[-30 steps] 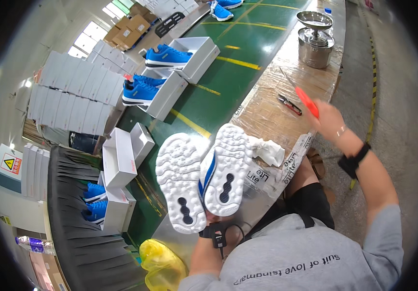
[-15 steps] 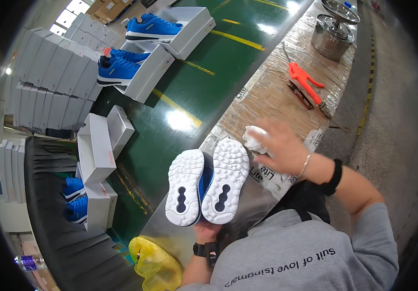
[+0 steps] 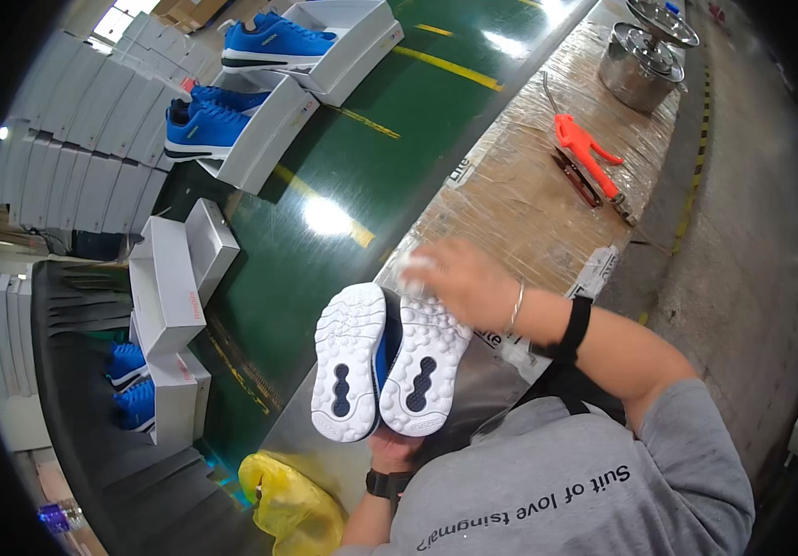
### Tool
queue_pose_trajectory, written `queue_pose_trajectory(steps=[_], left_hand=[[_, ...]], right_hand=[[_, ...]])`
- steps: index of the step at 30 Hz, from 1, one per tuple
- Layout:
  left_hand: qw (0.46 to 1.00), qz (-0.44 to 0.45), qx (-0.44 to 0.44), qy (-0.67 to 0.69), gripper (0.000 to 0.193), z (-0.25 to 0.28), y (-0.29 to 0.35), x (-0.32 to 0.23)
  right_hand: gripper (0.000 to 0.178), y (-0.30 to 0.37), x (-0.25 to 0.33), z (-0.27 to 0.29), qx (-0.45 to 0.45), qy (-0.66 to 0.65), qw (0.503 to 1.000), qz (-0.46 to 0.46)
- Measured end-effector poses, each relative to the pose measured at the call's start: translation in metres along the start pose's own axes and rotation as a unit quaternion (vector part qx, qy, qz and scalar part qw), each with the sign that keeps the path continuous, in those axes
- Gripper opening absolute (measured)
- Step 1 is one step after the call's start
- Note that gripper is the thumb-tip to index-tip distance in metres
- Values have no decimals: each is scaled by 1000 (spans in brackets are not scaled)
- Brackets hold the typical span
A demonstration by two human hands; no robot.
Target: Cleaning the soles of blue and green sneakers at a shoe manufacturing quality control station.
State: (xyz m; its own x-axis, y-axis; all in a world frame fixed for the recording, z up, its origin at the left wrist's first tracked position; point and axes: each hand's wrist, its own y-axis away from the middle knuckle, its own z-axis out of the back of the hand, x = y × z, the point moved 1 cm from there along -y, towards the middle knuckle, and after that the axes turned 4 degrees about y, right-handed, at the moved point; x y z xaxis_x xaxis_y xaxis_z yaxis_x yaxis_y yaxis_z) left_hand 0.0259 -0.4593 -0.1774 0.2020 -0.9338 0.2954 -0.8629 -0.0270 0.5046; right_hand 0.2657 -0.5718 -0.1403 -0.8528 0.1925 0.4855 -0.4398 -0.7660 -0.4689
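Note:
A pair of blue sneakers (image 3: 348, 357) is held soles up in front of me, side by side, the heels toward me. The thick white soles each carry a dark inset near the heel. My left hand (image 3: 396, 448) is closed on the pair from beneath at the heel end; its fingers are mostly hidden by the shoes. With my right hand (image 3: 464, 283), slightly blurred, I press a crumpled white cloth (image 3: 417, 268) at the toe of the right-hand sole. That hand covers part of the toe.
Open white shoeboxes with blue sneakers (image 3: 204, 130) line the green conveyor (image 3: 325, 167). On the wrapped cardboard worktop lie a red air blow gun (image 3: 584, 148) and thread snips (image 3: 577, 179), near a metal pot (image 3: 640, 69). A yellow plastic bag (image 3: 292, 505) sits at lower left.
My right hand has moved left with the white cloth, from the worktop beside the shoes onto the right sole's toe. The left hand still holds the pair, now slightly farther left.

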Motion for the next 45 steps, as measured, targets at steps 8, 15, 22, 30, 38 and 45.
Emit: queue_pose_trajectory(steps=[8,15,22,30,38,45], left_hand=[[988,-72,-14,-137,58,4,-6,5],[990,-11,59,-130,55,-8,-16,16],[993,38,102,-36,48,6,-13,9],[940,-84,95,-317,60,-2,-16,14],[991,30,35,-125,47,9,-25,-1],[933,-119,89,-327,47,-55,0,-63]], right_hand=[[34,26,67,27,55,-133,979,142],[38,20,6,31,12,55,997,43],[40,28,75,29,60,1,949,311],[46,-50,100,32,144,-100,955,241],[45,-95,26,-6,285,128,939,140],[41,-44,-23,44,142,199,968,51]])
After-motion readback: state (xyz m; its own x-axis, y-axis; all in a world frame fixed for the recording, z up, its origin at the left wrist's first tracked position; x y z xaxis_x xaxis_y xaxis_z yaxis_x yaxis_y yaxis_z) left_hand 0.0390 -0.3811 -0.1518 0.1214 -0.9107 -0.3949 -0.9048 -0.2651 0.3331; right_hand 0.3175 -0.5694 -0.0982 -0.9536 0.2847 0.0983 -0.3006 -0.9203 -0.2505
